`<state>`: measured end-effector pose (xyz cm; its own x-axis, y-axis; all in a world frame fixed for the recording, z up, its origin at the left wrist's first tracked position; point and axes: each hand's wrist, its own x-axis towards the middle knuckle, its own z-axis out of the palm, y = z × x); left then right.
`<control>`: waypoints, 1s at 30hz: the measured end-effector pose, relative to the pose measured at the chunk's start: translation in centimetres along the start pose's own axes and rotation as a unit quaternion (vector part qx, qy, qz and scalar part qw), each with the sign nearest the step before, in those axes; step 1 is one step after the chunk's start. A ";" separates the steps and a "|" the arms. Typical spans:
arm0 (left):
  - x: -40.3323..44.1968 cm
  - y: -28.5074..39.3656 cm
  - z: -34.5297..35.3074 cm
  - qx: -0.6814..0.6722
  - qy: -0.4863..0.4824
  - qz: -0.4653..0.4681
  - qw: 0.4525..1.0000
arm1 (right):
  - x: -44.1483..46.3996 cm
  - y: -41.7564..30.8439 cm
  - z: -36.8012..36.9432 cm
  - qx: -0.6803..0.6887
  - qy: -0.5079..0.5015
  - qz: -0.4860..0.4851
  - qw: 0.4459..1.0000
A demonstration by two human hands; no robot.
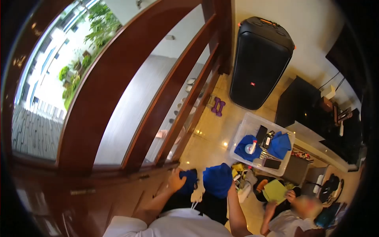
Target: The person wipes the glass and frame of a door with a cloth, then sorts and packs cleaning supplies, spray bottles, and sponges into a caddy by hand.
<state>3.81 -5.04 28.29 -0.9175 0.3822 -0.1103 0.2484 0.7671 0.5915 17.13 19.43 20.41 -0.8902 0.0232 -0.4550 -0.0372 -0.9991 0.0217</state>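
My left hand (176, 181) is at the edge of the brown wooden door frame, its fingers bent beside a dark blue cloth (188, 180) that hangs over my dark trousers. Whether the fingers grip the cloth or the wood is too small to tell. A brighter blue cloth (217, 179), bunched up, is in my right hand (231, 189), with most of its fingers hidden behind the fabric. White drawstrings show between the two cloths.
A clear plastic bin (281, 170) holds blue cloths, a spray bottle (250, 147) and dark boxes. Beyond stand purple dumbbells (218, 106) and a large black speaker (260, 63). At the lower right, another person holds a yellow-green cloth (274, 191).
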 end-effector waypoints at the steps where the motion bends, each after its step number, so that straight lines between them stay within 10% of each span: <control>1: -0.8 1.1 -1.1 0.002 0.004 -0.019 1.000 | -2.6 -0.8 1.5 -0.014 -0.015 -0.008 1.000; 15: -10.4 -7.2 -9.1 0.023 -0.067 -0.226 0.972 | -17.1 1.0 14.6 -0.123 -0.328 -0.147 0.925; 23: -23.8 -26.4 -6.3 -0.121 -0.036 -0.283 0.951 | -22.6 9.3 15.2 -0.195 -0.197 -0.164 0.947; 30: -25.5 -19.1 -14.1 -0.081 -0.088 -0.222 0.968 | -25.6 14.3 14.0 -0.249 -0.053 -0.184 0.949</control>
<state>18.06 -36.70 31.11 -0.8516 0.1268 -0.5086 -0.2228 0.7908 0.5701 33.01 5.08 44.79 -0.9000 0.3518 -0.2575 -0.1589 -0.8147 -0.5576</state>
